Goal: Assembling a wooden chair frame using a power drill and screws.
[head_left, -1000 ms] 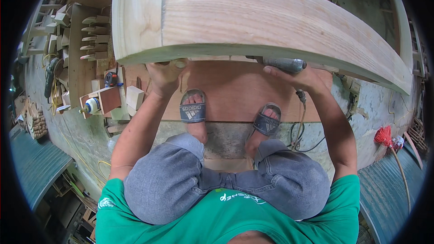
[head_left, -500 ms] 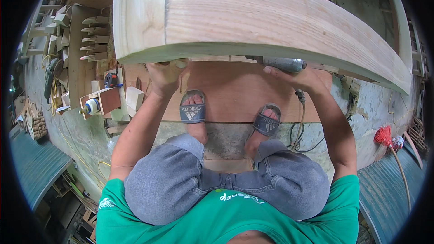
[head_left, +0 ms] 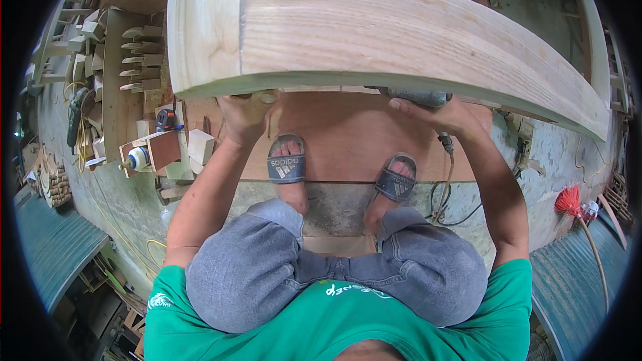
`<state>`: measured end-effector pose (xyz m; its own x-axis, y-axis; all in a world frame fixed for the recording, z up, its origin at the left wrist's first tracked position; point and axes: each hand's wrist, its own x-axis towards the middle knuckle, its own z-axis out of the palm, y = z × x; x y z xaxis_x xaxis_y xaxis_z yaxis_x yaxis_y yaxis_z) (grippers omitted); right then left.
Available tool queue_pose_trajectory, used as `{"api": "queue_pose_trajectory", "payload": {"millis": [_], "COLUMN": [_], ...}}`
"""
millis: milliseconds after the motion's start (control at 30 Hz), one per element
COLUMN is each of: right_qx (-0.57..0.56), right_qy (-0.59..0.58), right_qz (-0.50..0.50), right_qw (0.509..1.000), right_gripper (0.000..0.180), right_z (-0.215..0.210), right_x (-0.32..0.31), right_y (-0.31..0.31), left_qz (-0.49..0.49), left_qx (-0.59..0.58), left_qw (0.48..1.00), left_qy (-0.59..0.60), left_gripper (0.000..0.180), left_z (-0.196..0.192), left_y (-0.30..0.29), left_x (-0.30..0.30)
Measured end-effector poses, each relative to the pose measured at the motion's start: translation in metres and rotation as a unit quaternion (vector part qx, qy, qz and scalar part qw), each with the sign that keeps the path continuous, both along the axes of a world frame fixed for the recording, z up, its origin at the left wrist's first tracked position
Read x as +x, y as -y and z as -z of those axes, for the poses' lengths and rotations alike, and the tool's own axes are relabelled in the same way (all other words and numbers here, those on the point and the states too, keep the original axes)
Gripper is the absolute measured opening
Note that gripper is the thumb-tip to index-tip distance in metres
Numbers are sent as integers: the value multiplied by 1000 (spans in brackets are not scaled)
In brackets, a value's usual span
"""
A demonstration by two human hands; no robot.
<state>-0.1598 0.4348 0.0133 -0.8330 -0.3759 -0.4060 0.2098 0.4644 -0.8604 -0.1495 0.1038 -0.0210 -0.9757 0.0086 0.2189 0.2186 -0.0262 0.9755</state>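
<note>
A pale wooden frame, with a long curved rail joined to a thick post, spans the upper part of the view right in front of me. Beneath its left end my left hand is raised and closed, its fingers mostly hidden by the wood; what it grips does not show. My right hand wraps around a grey corded power tool under the rail, thumb pointing left along its body. The tool's working end is hidden behind the frame, and its cord drops from the hand's side.
My sandalled feet rest at the near edge of a brown board. To the left lie a glue bottle, a tape measure, wood blocks and a green power tool. A red-headed brush lies at the right.
The wooden rail's near face shows slightly lower, covering a bit more of the power tool. Both hands keep nearly the same place and grip.
</note>
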Motion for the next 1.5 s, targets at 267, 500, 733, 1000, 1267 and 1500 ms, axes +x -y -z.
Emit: {"api": "queue_pose_trajectory", "payload": {"millis": [267, 500, 733, 1000, 1267, 1500], "right_qx": [1, 25, -9, -96, -91, -108], "right_qy": [-17, -53, 49, 53, 82, 109], "right_qz": [-19, -19, 60, 69, 157, 113], "right_qw": [1000, 998, 997, 992, 980, 982], "right_gripper": [45, 50, 63, 55, 50, 50], "right_z": [6, 7, -26, 8, 52, 50], "right_x": [-1, -4, 30, 82, 132, 141], "right_y": [-1, -9, -37, -22, 0, 7], "left_qz": [-11, 17, 26, -135, -257, -187], "left_qx": [-21, 19, -150, -232, -449, -588], "left_qw": [999, 997, 985, 937, 829, 784], "left_qy": [-26, 74, 76, 222, 210, 67], "left_gripper": [25, 10, 22, 21, 13, 19], "left_z": [3, -16, -36, 83, 159, 167], "left_y": [2, -2, 8, 114, 157, 141], "left_x": [-2, -4, -12, 0, 31, -10]}}
